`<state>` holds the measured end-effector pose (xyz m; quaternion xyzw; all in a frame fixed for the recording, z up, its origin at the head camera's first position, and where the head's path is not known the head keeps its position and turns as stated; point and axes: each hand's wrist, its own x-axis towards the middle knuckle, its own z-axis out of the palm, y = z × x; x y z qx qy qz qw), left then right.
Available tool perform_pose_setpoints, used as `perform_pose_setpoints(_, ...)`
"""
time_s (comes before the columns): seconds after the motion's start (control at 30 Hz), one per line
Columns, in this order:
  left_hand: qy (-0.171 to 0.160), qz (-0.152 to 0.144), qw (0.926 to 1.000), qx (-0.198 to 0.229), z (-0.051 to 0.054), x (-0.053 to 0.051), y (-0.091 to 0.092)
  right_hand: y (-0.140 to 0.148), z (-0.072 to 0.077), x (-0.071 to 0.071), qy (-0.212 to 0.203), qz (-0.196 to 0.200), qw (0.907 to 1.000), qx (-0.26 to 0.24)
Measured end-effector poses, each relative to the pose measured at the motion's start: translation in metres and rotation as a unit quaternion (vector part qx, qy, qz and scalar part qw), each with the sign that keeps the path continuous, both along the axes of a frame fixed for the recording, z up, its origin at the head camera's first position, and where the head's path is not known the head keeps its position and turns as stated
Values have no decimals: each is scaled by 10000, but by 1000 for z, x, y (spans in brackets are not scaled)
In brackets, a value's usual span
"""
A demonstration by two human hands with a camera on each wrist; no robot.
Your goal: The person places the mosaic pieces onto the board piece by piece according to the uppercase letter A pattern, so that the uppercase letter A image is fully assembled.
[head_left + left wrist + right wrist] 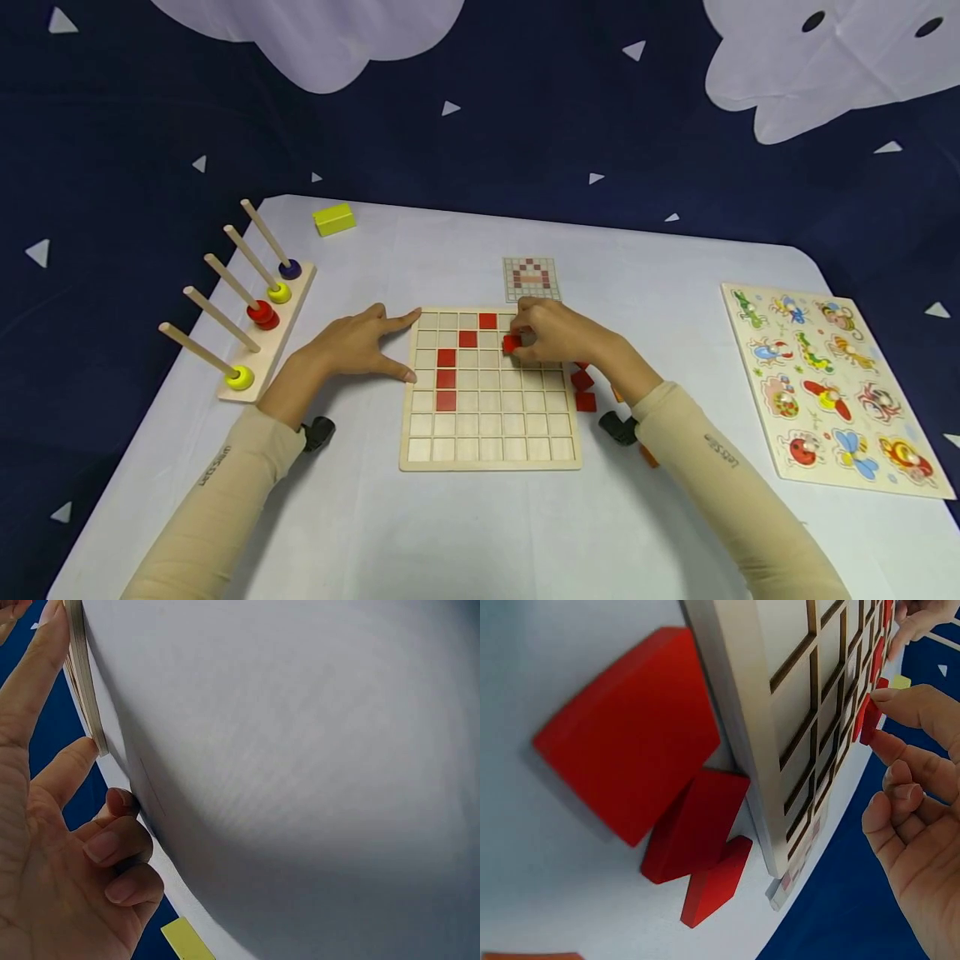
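A wooden grid board (491, 466) lies flat on the table, with several red square tiles (446, 379) set in its cells. My right hand (555, 329) is over the board's upper right part and pinches a red tile (871, 721) between thumb and index finger. At the board's left edge, my left hand (356, 343) touches the frame with its outstretched thumb and index finger; its other fingers curl loosely in the left wrist view. Beside the board's right edge are loose red tiles (634, 735). Above the board is a small pattern card (531, 278) with a coloured grid.
A peg stand (281, 333) with coloured rings stands at the left. Farther back is a yellow block (334, 219). An insect picture board (832, 392) lies at the right. Orange pieces (648, 456) lie partly hidden under the right forearm.
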<state>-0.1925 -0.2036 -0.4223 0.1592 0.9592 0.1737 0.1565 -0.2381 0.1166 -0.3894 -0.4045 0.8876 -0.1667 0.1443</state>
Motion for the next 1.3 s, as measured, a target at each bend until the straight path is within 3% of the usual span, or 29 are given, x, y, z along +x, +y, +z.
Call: perform_pose_setpoints(1.3,-13,11,10000,-12,-1,0,0,-7,-7,-6,65,-165,9998,45)
